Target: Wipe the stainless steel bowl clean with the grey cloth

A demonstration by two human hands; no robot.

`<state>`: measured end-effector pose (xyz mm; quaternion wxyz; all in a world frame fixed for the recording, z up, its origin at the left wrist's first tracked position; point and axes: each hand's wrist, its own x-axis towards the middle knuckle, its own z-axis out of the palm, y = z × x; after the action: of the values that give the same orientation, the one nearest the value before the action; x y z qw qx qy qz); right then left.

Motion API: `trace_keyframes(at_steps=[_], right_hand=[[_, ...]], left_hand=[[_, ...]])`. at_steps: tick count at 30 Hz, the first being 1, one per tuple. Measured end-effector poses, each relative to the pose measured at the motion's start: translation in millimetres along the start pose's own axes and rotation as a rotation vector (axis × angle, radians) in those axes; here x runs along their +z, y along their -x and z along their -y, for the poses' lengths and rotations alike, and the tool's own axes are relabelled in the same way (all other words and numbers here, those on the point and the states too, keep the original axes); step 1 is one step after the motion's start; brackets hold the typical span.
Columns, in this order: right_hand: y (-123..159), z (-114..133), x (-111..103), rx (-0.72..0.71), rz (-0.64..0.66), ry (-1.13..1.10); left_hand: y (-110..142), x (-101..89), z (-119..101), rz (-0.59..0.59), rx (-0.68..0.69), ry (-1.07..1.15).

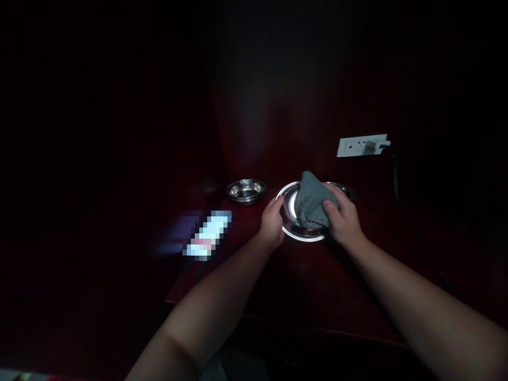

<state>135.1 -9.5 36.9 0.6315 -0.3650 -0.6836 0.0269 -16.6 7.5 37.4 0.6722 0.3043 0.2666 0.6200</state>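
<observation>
My left hand (272,221) grips the left rim of a shiny steel plate (291,211) that is tilted up off the dark wooden table (301,286). My right hand (342,219) holds a grey patterned cloth (313,201) pressed against the plate's inner face. The cloth covers much of the plate's right half.
A small steel bowl (246,190) sits to the left of the plate. Another steel rim (346,189) shows behind my right hand. A lit phone (207,234) with a cable lies at the left. A white wall socket (362,145) with a plug is on the dark wall.
</observation>
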Motion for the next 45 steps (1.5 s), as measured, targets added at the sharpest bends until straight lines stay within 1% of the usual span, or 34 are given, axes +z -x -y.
trace_keyframes(at_steps=[3, 7, 10, 14, 16, 18, 22, 24, 28, 36, 45], right_hand=[[1, -2, 0, 0.013, -0.018, 0.002], [1, -5, 1, 0.059, -0.061, 0.005], [1, -6, 1, 0.096, -0.092, 0.001], [0, -7, 0, 0.122, -0.15, 0.001], [0, -6, 0, 0.107, -0.173, 0.019], [0, -5, 0, 0.083, -0.181, 0.039], [0, -2, 0, 0.058, -0.167, 0.045], [0, 0, 0, 0.036, -0.158, 0.045], [-1, 2, 0, 0.002, -0.125, 0.064], [-1, -1, 0, 0.026, -0.081, 0.016], [-2, 1, -1, 0.036, -0.046, 0.008]], left_hand=[[-1, -1.2, 0, 0.031, -0.016, 0.002], [3, -0.3, -4, 0.065, -0.058, 0.079], [7, 0.2, -10, 0.136, -0.065, 0.105], [8, 0.2, -12, 0.243, -0.045, 0.082], [7, 0.7, -9, 0.261, -0.034, 0.083], [8, 2.2, -6, 0.227, -0.028, 0.085], [11, 6.0, 0, 0.105, -0.004, 0.077], [11, 6.9, 1, 0.078, 0.008, 0.077], [9, 6.6, 0, 0.074, 0.002, 0.088], [8, 6.3, -3, 0.033, -0.017, 0.039], [2, 2.7, 0, 0.014, -0.039, 0.005]])
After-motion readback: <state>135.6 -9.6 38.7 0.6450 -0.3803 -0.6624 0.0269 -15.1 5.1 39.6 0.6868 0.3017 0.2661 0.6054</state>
